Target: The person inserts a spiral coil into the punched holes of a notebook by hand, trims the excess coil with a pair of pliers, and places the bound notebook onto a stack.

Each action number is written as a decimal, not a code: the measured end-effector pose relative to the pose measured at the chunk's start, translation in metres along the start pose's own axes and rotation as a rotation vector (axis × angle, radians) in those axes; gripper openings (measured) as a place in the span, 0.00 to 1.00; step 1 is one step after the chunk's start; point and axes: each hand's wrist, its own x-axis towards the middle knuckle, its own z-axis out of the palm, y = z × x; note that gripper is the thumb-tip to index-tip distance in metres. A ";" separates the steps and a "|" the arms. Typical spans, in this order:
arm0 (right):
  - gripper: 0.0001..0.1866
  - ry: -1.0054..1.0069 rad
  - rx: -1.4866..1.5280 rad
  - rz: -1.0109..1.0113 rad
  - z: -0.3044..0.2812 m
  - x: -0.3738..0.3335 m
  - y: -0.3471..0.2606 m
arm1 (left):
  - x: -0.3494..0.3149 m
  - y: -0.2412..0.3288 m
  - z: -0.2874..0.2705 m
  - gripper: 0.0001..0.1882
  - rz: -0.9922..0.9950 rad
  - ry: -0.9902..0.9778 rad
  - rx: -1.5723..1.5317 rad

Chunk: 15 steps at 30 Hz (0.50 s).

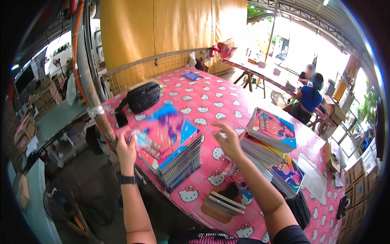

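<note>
My left hand [127,148], a dark watch on its wrist, grips the left edge of a colourful notebook [164,132]. That notebook is smeared by motion over a stack of spiral-bound notebooks [180,168] near the table's left edge. Above the pink table, between that stack and the piles to the right, my right hand [228,140] is held with its fingers apart and nothing in them. Just beyond it stands a tall pile of notebooks [273,128] with pink and blue covers. Another pile with purple and yellow covers [289,175] lies nearer to me, partly behind my right forearm.
A patterned pink cloth covers the table [219,177]. Near me lie wooden blocks [221,206]; a clear plastic sheet [312,177] is at right. A black bag [143,97] and a phone [121,119] sit far left, beside a post [87,81]. Two people [310,95] are at another table.
</note>
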 end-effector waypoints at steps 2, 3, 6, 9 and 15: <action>0.18 -0.005 0.214 0.130 0.030 0.007 0.028 | -0.009 -0.011 -0.001 0.16 -0.086 -0.096 0.187; 0.19 0.012 0.362 0.195 0.042 0.008 0.036 | -0.013 -0.018 0.003 0.15 -0.073 -0.064 0.232; 0.20 0.076 0.562 0.204 0.083 0.017 0.051 | -0.011 -0.044 0.024 0.14 -0.204 -0.017 -0.294; 0.16 0.227 0.520 0.251 0.114 0.013 0.049 | -0.008 -0.056 0.038 0.12 -0.245 -0.028 -0.688; 0.04 0.434 0.394 0.148 0.125 0.010 0.052 | -0.011 -0.046 0.048 0.12 -0.414 0.061 -0.832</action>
